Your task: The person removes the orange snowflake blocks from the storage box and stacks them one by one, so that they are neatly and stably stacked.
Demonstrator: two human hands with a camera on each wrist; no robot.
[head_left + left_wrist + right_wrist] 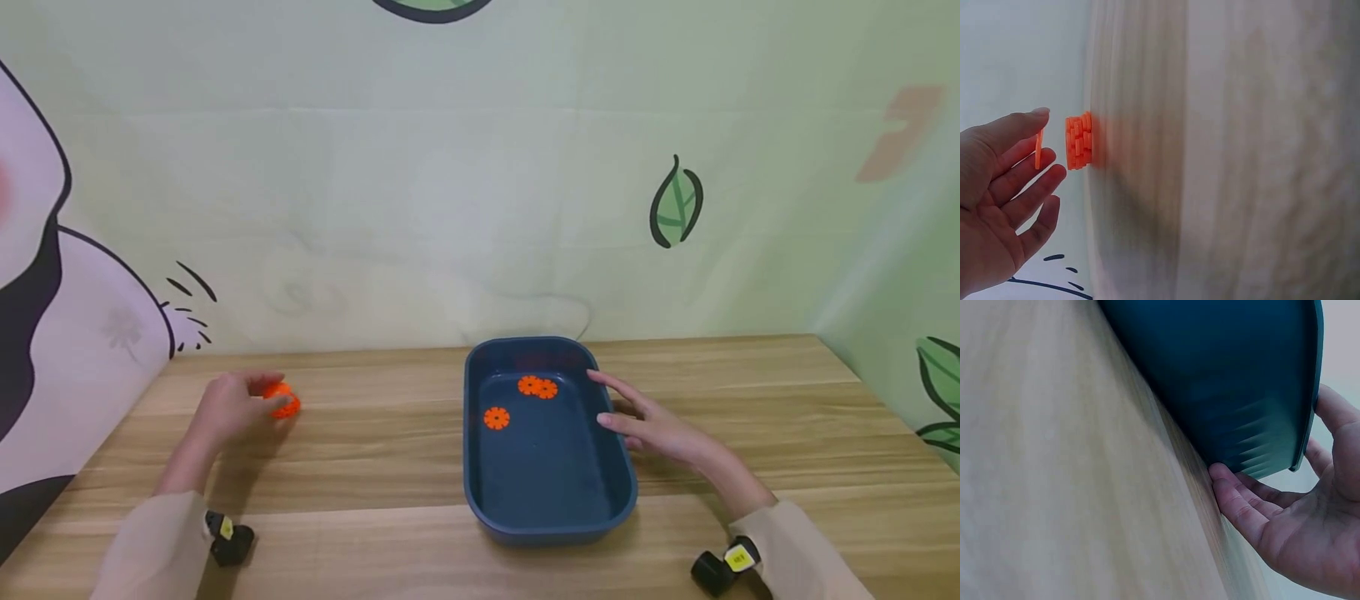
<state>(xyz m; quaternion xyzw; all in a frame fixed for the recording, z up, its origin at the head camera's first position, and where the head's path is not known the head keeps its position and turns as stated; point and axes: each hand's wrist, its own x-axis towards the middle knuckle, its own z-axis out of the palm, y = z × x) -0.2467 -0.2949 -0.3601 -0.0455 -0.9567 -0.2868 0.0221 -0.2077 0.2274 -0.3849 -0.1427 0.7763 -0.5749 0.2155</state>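
My left hand (231, 408) is at the left of the table, pinching a thin orange notched disc (1039, 153) between thumb and forefinger. Right beside that disc, a short stack of the same orange discs (1079, 142) stands on the wood, apart from the fingers. My right hand (660, 427) rests against the right side of a dark blue plastic bin (551, 492). Its thumb and forefinger lie over the rim, and other fingers (1241, 509) touch the outer wall low down. Inside the bin lie two overlapping orange discs (538, 387) and a single orange disc (497, 418).
The wooden table (360, 467) meets a pale green printed cloth (337, 208) at its back edge. Bare wood lies between the stack and the bin. A small black camera (231, 542) sits on the left wrist, another camera (716, 571) on the right.
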